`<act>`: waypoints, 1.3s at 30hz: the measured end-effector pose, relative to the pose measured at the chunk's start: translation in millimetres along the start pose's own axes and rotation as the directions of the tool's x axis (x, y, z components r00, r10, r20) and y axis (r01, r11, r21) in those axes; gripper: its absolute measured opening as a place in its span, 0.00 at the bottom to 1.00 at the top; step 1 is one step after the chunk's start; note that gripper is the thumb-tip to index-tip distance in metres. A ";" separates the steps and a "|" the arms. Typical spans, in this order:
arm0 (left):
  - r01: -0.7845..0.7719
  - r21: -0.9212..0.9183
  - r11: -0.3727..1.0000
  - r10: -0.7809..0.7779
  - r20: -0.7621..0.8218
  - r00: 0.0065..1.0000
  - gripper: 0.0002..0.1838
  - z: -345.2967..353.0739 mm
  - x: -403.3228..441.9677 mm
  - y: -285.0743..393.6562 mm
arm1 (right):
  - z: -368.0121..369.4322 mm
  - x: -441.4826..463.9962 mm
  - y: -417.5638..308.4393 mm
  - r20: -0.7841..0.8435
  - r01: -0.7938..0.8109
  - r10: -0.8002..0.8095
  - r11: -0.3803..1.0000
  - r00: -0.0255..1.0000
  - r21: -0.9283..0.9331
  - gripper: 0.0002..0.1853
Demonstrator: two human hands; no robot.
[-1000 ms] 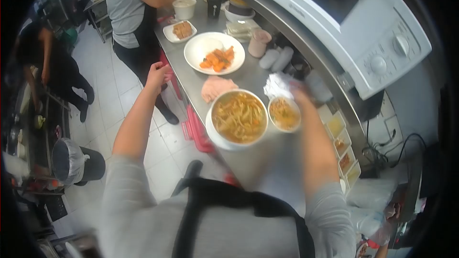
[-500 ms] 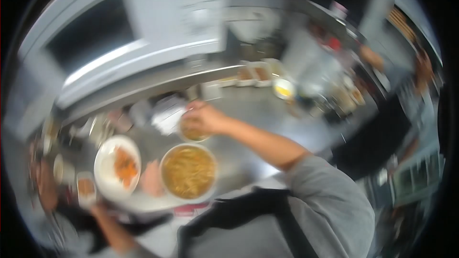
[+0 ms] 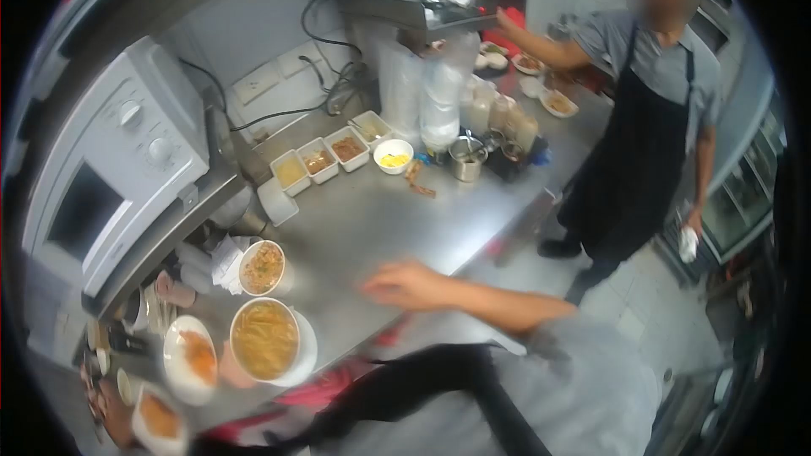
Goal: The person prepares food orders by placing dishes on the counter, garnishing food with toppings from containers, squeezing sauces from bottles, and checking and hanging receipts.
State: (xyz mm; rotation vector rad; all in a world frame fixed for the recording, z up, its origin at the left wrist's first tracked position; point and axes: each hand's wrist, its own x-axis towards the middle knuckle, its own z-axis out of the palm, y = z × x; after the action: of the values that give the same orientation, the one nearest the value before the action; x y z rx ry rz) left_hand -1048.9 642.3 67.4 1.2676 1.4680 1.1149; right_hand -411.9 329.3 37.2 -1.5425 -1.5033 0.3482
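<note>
My right hand [image 3: 410,285] is over the steel counter, blurred, with its fingers loosely bent and apart; I see nothing in it. To its left stands a white bowl of yellowish broth with pale strips [image 3: 266,338], on a white plate or lid [image 3: 306,350]. Just behind it is a smaller white tub of chopped food with green bits [image 3: 262,268]. A blurred pinkish shape [image 3: 238,367] touches the broth bowl's left side; what it is I cannot make out. My left hand does not show.
An oval plate with orange food [image 3: 198,359] and a container of orange food [image 3: 160,418] are at left. Several topping tubs [image 3: 346,148] and a bowl with yellow food [image 3: 394,156] line the back. A person [image 3: 642,110] stands right, one hand holding a white cloth [image 3: 688,243].
My right hand has left the smaller tub and moved right over the counter. The view has swung right, bringing the standing person and back shelf into clearer sight.
</note>
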 end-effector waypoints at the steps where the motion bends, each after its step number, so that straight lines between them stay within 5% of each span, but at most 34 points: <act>1: -0.043 0.041 0.998 0.039 0.081 0.996 0.30 -23.2 39.8 -43.7 | -5.2 -19.9 5.5 0.012 -0.002 0.002 0.999 1.000 0.037 0.15; 2: 0.019 -0.258 0.966 -0.002 0.065 0.998 0.19 76.9 -57.0 41.1 | -11.2 -39.8 5.9 0.048 -0.092 0.087 0.991 0.995 0.097 0.15; 4: -0.037 -0.309 0.950 0.092 0.165 0.982 0.20 157.1 -127.4 52.5 | -25.0 -76.3 6.2 0.117 -0.211 0.189 0.952 0.975 0.220 0.15; 7: 0.201 -0.250 0.947 -0.101 0.362 0.927 0.25 253.6 -210.1 59.1 | -53.2 -118.4 -1.2 0.281 -0.430 0.336 0.800 0.899 0.418 0.16; 8: 0.201 -0.372 0.906 -0.015 0.447 0.894 0.27 291.9 -234.0 47.9 | -61.8 -130.2 -0.4 0.317 -0.453 0.329 0.729 0.889 0.513 0.18; 12: 0.307 -0.120 0.944 -0.105 0.773 0.625 0.33 411.5 -319.7 18.3 | -94.7 -175.0 9.6 0.405 -0.519 0.344 0.369 0.847 0.771 0.28; 14: 0.423 -0.217 0.880 -0.042 0.850 0.525 0.27 468.4 -364.1 -10.2 | -114.1 -200.9 18.2 0.421 -0.514 0.365 0.209 0.830 0.832 0.36; 15: 0.375 -0.067 0.925 -0.129 0.871 0.475 0.26 489.4 -380.2 -13.4 | -125.0 -213.5 20.5 0.410 -0.498 0.390 0.158 0.825 0.852 0.35; 16: 0.254 -0.058 0.965 -0.049 0.918 0.394 0.27 511.8 -390.5 -28.6 | -137.6 -224.3 22.8 0.398 -0.480 0.415 0.111 0.818 0.870 0.35; 17: 0.298 -0.027 0.954 -0.081 0.936 0.344 0.29 527.3 -408.5 -21.8 | -148.2 -234.0 26.6 0.387 -0.458 0.439 0.064 0.811 0.886 0.34; 21: 0.348 -0.047 0.936 0.051 0.999 -0.002 0.30 602.4 -439.9 -35.1 | -176.2 -276.7 59.1 0.202 -0.357 0.658 0.108 0.725 0.928 0.33; 24: 0.391 0.012 0.920 -0.016 1.000 0.008 0.28 643.1 -469.6 -10.6 | -196.3 -287.3 76.7 0.020 -0.340 0.787 0.242 0.616 0.909 0.32; 28: 0.185 0.136 0.973 -0.103 0.979 -0.177 0.30 690.6 -475.0 38.0 | -242.2 -276.5 82.3 -0.158 -0.292 0.839 0.349 0.521 0.890 0.29; 31: 0.119 0.179 0.977 -0.146 0.959 -0.244 0.31 718.9 -472.3 61.5 | -274.5 -274.4 91.3 -0.312 -0.123 0.796 0.431 0.519 0.894 0.28; 35: 0.078 0.171 0.982 -0.142 0.947 -0.288 0.28 768.3 -458.6 36.9 | -321.7 -273.8 111.7 -0.545 -0.006 0.743 0.594 0.389 0.805 0.30; 39: 0.083 0.105 0.991 -0.078 0.958 -0.275 0.25 782.8 -451.6 34.2 | -363.9 -289.6 158.9 -0.686 0.051 0.717 0.686 0.123 0.726 0.35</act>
State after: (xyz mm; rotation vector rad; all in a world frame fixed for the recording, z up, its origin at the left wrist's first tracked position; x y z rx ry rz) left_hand -235.8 262.0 -42.0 1.3549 0.0899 -0.3562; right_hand -102.5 -50.8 -0.1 -1.0942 0.1373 0.0295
